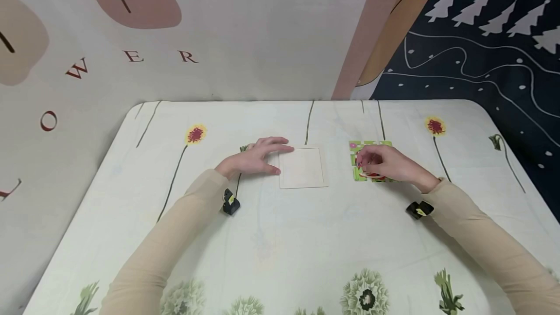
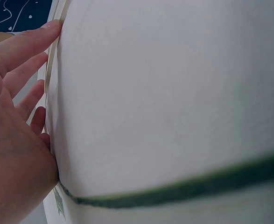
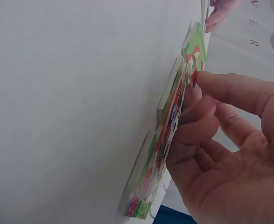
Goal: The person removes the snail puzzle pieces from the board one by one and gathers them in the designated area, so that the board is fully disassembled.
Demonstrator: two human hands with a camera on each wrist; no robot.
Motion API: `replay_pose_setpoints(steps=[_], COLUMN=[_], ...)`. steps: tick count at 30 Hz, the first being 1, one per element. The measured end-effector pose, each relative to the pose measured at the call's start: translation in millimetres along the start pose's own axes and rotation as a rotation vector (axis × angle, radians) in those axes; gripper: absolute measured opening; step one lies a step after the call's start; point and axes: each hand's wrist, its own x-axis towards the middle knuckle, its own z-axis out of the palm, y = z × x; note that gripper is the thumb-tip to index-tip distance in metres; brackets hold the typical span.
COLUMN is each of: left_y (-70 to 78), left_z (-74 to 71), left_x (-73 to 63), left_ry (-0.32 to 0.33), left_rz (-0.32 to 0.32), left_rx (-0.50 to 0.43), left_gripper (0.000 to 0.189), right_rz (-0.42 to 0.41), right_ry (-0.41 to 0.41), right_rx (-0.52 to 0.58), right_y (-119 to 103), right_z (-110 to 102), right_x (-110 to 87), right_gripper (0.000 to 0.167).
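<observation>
A square, pale, shallow puzzle board [image 1: 303, 168] with a thin raised rim lies flat near the middle of the table. My left hand [image 1: 260, 155] rests at its left edge, fingers extended and thumb apart, touching the rim. To the right of the board lies a group of green jigsaw pieces [image 1: 358, 175] with coloured printing. Over them, my right hand [image 1: 387, 163] has its thumb and fingers curled, pinching a puzzle piece [image 3: 193, 77] with red on it. Fingers hide most of that piece. Several pieces [image 3: 153, 172] overlap beneath the hand in the right wrist view.
A white cloth with printed flowers covers the table [image 1: 262, 242]. Behind it stands a pale printed backdrop [image 1: 262, 52], with a dark tree-patterned cloth [image 1: 472, 72] at the right. Small black devices [image 1: 231, 202] are strapped at both wrists.
</observation>
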Motion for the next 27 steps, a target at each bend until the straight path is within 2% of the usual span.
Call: replay_pose_setpoints(steps=[6,27], left_y=[0.7,-0.4], left_z=[-0.3,0.0], left_x=[0.2,1.1], left_ry=[0.003,-0.005], left_rz=[0.002,0.0], left_rx=[0.003,-0.003], left_gripper=[0.065,0.065], right_rz=[0.009,0.038], right_ry=[0.009,0.013], right_rx=[-0.04,-0.041], right_y=[-1.4,-3.2], right_z=[0.5,1.5], right_x=[-0.2,-1.7], right_gripper=[0.012,0.015])
